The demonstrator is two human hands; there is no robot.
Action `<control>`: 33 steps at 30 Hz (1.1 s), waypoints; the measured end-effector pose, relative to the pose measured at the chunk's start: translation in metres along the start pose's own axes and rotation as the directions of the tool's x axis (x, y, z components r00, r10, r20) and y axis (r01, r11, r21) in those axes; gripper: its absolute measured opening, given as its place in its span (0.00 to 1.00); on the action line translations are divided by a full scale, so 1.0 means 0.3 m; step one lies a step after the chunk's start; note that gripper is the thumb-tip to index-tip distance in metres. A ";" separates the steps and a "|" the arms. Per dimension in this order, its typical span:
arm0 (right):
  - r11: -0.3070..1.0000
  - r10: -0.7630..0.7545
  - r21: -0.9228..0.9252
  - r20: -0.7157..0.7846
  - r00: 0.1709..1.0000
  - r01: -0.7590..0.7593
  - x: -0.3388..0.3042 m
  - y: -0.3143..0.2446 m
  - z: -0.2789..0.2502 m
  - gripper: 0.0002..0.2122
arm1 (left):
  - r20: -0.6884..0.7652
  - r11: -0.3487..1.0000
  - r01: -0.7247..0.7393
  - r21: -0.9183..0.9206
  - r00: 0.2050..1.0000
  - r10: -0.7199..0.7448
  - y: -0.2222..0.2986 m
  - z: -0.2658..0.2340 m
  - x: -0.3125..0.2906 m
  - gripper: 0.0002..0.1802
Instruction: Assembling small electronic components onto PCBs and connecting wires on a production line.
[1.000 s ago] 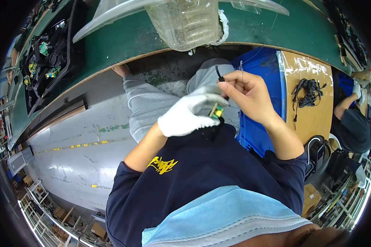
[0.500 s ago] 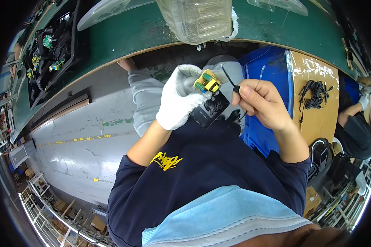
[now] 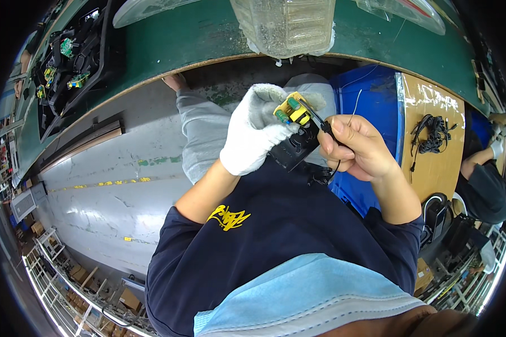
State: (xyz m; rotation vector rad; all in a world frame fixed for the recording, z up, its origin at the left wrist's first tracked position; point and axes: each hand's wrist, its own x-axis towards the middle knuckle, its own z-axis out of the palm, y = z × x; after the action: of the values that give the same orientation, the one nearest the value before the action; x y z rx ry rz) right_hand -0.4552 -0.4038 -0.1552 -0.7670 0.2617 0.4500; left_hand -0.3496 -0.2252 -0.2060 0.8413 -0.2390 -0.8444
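Note:
My left hand (image 3: 247, 137), in a white glove, is closed around a small circuit board (image 3: 288, 105) with a yellow transformer and green parts. Bare fingers of my right hand (image 3: 362, 146) pinch a black cable (image 3: 316, 117) at its thick collar. The cable's free end reaches up and left across the board's right side; whether it touches the board is unclear. Just below the board is a flat black plastic case (image 3: 288, 156), partly covered by my left glove. Whether the glove also grips this case cannot be seen. More black cable (image 3: 320, 175) hangs under my right hand.
A green workbench (image 3: 191, 42) runs across the front, bearing a cloudy plastic bin (image 3: 287, 28). At far left, a black tray (image 3: 98, 73) holds boards and black parts. Right of my legs stand a blue bin (image 3: 365, 92) and a carton (image 3: 433, 174) with coiled cables (image 3: 431, 135). Another person (image 3: 486, 182) sits far right.
My right hand has brought the cable end closer to the board, so it now overlaps the board in view. The left hand and board appear slightly further right.

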 end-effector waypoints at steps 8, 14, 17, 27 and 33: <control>0.984 0.037 0.177 -0.007 0.999 -0.035 0.007 -0.001 0.002 0.18 | -0.021 0.999 -0.026 -0.039 0.999 0.025 0.013 0.012 -0.005 0.30; 0.975 0.072 0.208 0.020 0.997 -0.075 0.017 -0.002 -0.004 0.18 | 0.045 1.000 -0.014 -0.002 0.999 0.014 0.012 -0.015 -0.005 0.28; 0.969 0.048 0.242 0.023 0.999 -0.052 0.013 0.009 -0.003 0.18 | 0.079 0.997 -0.062 0.039 0.995 0.059 0.012 -0.011 -0.003 0.28; 0.975 0.060 0.218 -0.070 0.996 -0.044 0.021 0.013 0.004 0.17 | 0.159 0.993 -0.113 0.046 0.982 0.104 0.014 -0.025 0.013 0.24; 0.989 0.094 0.127 -0.169 0.981 -0.073 0.038 0.012 0.009 0.17 | 0.085 0.985 -0.100 0.141 0.992 0.089 0.019 -0.054 0.006 0.27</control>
State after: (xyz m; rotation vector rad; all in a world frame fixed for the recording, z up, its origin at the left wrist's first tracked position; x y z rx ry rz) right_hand -0.4469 -0.3963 -0.1601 -0.6796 0.4820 0.4428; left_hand -0.3371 -0.2154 -0.2127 0.9256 -0.4106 -0.7788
